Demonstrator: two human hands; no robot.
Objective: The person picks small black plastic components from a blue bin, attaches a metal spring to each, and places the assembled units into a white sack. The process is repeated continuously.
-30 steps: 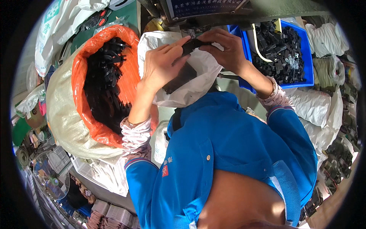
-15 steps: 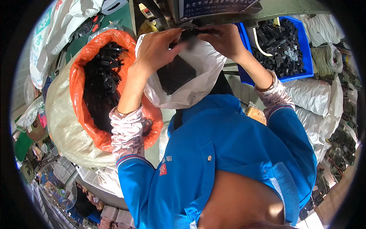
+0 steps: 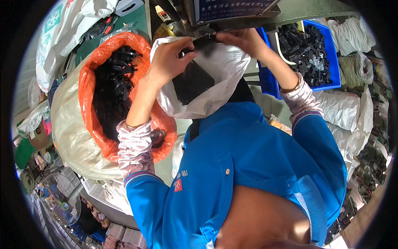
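Observation:
Just below the machine head, my left hand grips a black plastic part between thumb and fingers. My right hand has its fingertips closed at the other end of the part, by a small fitting. The part's lower portion is blurred, so its exact shape cannot be made out. Beneath both hands hangs an open white plastic bag with a dark inside. To the left of my left forearm, an orange bag holds black plastic parts. A blue bin of small black pieces stands beyond my right wrist.
The machine's metal body with a dark nameplate overhangs the hands. A pale woven sack surrounds the orange bag. White wrapped packages are stacked at the right. A green table surface lies at the far left.
The black part shows more plainly below the machine now. My right hand's fingers have drawn slightly to the right, and my left hand is a little lower. The view has shifted slightly.

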